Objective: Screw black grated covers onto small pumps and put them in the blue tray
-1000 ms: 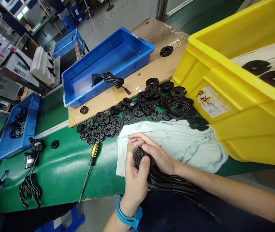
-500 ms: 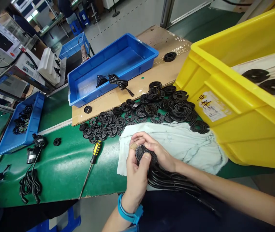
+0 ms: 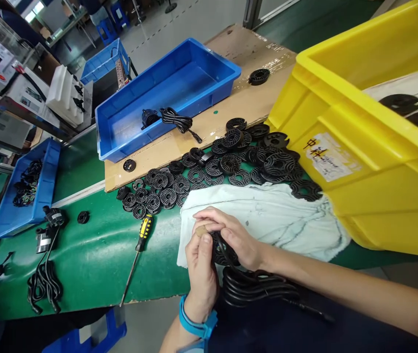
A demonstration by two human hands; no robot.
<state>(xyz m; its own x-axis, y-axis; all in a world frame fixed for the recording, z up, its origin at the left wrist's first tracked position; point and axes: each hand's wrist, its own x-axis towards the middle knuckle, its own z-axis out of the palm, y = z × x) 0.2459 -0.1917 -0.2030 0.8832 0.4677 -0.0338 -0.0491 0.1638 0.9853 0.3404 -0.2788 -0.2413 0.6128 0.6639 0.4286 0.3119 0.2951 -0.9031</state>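
Both hands grip one small black round part (image 3: 223,247) with a slotted face, just over the near edge of a white cloth (image 3: 285,220). My left hand (image 3: 201,262), with a blue wristband, closes on its left side. My right hand (image 3: 234,235) pinches it from the right and top. A bundle of black cable (image 3: 256,289) runs from the part toward my lap. A heap of black slotted discs (image 3: 227,164) lies beyond the cloth.
A large yellow bin (image 3: 370,132) stands at the right. A blue tray (image 3: 164,93) holding a black corded part sits on cardboard behind the discs. A yellow-handled screwdriver (image 3: 138,247) lies on the green mat (image 3: 84,260); another corded part (image 3: 45,260) and a smaller blue tray (image 3: 25,189) are further left.
The black part has turned and sunk lower between my hands; its slotted face shows less. My left thumb has slid off its front. The view has shifted slightly.
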